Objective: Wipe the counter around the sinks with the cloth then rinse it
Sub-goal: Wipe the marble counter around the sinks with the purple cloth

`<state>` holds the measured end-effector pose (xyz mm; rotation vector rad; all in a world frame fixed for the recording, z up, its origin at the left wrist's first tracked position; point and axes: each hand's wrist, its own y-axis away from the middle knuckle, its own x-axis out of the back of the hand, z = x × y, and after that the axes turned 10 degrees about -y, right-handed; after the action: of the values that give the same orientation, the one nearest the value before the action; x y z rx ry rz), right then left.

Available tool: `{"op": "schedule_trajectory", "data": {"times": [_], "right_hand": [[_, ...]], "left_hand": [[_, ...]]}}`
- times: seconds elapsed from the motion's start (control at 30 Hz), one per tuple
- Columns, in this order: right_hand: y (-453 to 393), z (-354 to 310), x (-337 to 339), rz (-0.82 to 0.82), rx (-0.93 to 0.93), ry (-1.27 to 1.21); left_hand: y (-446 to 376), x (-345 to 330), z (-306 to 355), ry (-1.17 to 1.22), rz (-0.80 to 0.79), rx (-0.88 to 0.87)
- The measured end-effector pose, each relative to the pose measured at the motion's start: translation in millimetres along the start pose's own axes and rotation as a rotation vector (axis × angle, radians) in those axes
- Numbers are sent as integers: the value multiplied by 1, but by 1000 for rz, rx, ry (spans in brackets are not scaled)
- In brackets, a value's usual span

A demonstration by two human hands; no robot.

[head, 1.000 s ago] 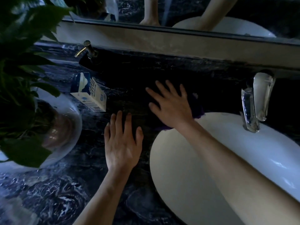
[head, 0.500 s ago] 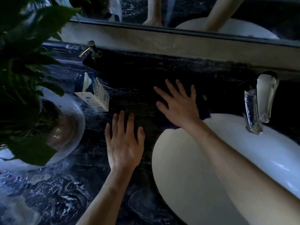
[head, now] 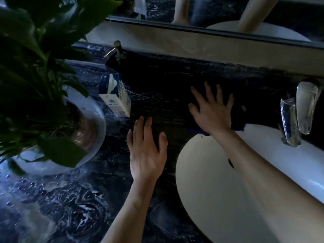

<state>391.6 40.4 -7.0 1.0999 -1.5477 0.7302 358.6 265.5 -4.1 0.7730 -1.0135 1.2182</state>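
Observation:
A dark purple cloth (head: 237, 118) lies on the black marble counter (head: 157, 95) just behind the white sink (head: 219, 190). My right hand (head: 213, 109) presses flat on the cloth with fingers spread, covering most of it. Left of the sink rim, my left hand (head: 147, 148) rests flat on the counter with straight fingers, holding nothing. A chrome tap (head: 298, 113) stands at the sink's far right edge.
A white and blue carton (head: 116, 99) stands on the counter left of my hands. Behind it is a dark soap dispenser (head: 116, 55) with a brass pump. A leafy plant in a glass bowl (head: 57, 137) fills the left. A mirror (head: 210, 13) runs along the back wall.
My right hand has slid the cloth a little to the right along the back of the sink. My left hand has stayed flat on the counter.

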Motion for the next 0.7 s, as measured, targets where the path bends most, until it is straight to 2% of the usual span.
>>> {"op": "schedule_trajectory", "data": {"times": [0.17, 0.23, 0.37, 0.43, 0.57, 0.7], "right_hand": [[20, -79, -17, -131, 275, 30], [46, -100, -22, -192, 343, 49], [120, -129, -34, -239, 416, 14], [159, -137, -40, -232, 439, -22], [237, -139, -45, -209, 490, -101], [315, -126, -45, -212, 422, -126]], "left_hand": [[3, 12, -10, 347, -48, -6], [8, 23, -23, 486, -56, 44], [37, 39, -64, 286, 54, 29], [55, 44, -84, 266, 59, 44], [89, 53, -96, 224, 18, 30], [125, 52, -73, 29, -127, -51]]}}
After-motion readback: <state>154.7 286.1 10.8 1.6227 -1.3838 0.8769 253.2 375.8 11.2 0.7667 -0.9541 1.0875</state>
